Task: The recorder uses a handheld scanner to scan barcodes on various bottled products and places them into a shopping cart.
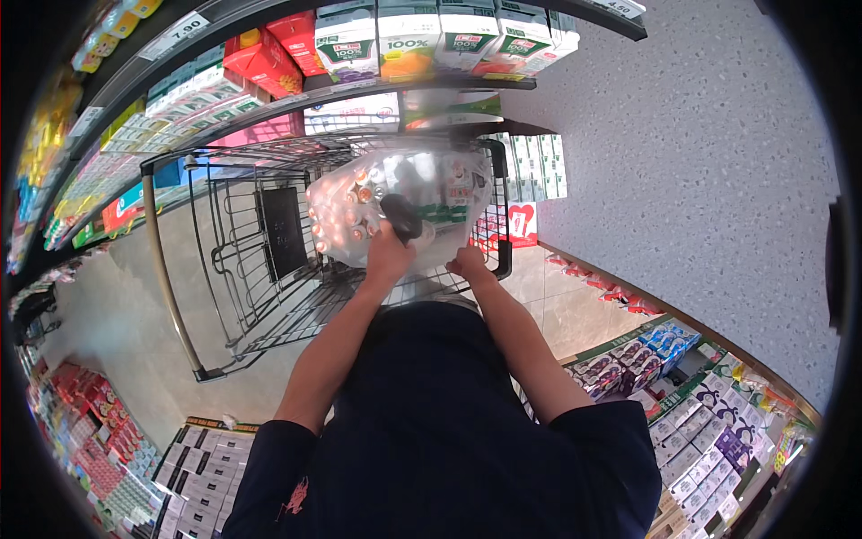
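Observation:
A wire shopping cart [279, 232] stands in front of me. In it lies a large clear plastic bag [431, 252] with several bottles with orange-and-white caps and green-and-white packs showing through. My left hand [390, 255] is closed around a dark, rounded object [402, 215] over the middle of the bag; its exact kind is unclear. My right hand [469, 261] is closed at the bag's near right edge, beside the cart's black corner; the fingers seem to pinch the plastic film.
Shelves of juice cartons [347, 50] and boxed drinks run along the far side. A speckled grey wall [680, 148] rises at the right. Stacked cartons [209, 471] stand behind me at the lower left, and more goods [700, 431] at the lower right.

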Demonstrator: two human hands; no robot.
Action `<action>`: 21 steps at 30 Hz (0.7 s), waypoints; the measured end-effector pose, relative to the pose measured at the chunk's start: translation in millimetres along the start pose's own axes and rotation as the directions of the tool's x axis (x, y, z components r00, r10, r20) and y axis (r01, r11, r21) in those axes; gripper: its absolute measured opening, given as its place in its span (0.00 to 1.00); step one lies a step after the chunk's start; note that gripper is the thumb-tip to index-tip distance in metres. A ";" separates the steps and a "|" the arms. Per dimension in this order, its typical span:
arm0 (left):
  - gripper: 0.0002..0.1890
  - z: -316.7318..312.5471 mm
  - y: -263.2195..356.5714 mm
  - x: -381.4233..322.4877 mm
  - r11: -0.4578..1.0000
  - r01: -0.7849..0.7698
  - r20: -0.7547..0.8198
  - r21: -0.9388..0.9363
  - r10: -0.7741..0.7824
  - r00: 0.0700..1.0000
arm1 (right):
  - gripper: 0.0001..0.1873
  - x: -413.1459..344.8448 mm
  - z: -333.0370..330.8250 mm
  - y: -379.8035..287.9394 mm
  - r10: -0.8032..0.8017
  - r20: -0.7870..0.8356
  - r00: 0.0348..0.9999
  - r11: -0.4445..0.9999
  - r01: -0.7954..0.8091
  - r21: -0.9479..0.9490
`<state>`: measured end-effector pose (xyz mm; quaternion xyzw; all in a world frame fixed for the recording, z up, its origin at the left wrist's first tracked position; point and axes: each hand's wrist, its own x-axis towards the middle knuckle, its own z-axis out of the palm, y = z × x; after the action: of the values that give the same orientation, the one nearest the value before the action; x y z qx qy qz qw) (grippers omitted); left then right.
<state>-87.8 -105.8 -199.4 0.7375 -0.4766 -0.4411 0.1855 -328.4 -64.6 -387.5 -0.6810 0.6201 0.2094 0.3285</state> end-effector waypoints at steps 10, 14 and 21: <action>0.28 23.1 -5.1 10.2 0.983 -0.006 0.110 0.184 -0.015 0.994 | 0.18 3.1 24.4 8.7 0.034 0.019 0.999 0.921 -0.039 0.388; 0.28 41.5 -14.9 18.0 0.986 -0.036 0.130 0.160 0.015 0.991 | 0.20 -23.5 -38.9 -56.5 0.267 -0.222 0.938 0.922 -0.182 0.341; 0.25 37.9 5.1 16.9 0.992 0.009 0.143 0.123 -0.026 0.989 | 0.23 -14.1 -47.6 -86.3 -0.392 -0.435 0.810 0.752 0.555 0.355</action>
<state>-119.3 -117.3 -224.4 0.7177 -0.5082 -0.4652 0.1012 -251.5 -87.0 -328.3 -0.7430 0.5017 -0.1559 0.4147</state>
